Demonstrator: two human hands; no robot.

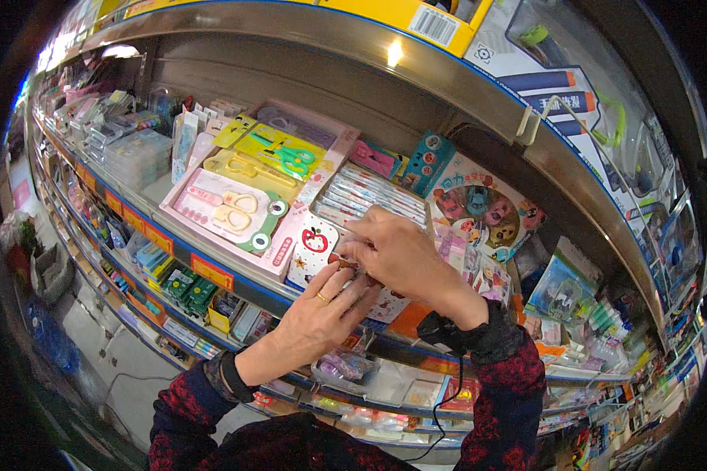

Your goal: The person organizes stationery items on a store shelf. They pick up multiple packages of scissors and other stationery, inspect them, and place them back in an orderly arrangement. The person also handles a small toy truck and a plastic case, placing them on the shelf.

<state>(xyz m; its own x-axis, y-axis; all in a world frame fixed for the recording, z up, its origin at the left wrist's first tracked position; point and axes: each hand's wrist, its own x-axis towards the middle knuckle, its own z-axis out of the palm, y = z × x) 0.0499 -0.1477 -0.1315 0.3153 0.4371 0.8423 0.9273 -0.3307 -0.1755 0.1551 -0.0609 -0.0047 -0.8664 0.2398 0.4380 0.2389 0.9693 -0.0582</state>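
Note:
Both hands meet over the front of a white display box [315, 238] printed with a red apple, dots and a star. My left hand [324, 309], a ring on one finger, lies over the box's front with fingers extended. Above it, my right hand [403, 253] has bent fingers close to the left fingertips. A small red-brown item [346, 263] shows between the hands; whether it is held or printed on the box is unclear. Behind the hands, the box's open section holds a row of thin wrapped packets [368, 194]. The right hand partly covers them.
Left of the box is a pink tray [283, 253] of packaged children's scissors [235, 209]. A toy-car package [477, 200] stands to the right. The upper shelf's metal edge [306, 29] runs overhead, with a wire hook [530, 123]. A black cable [456, 394] hangs by the right sleeve.

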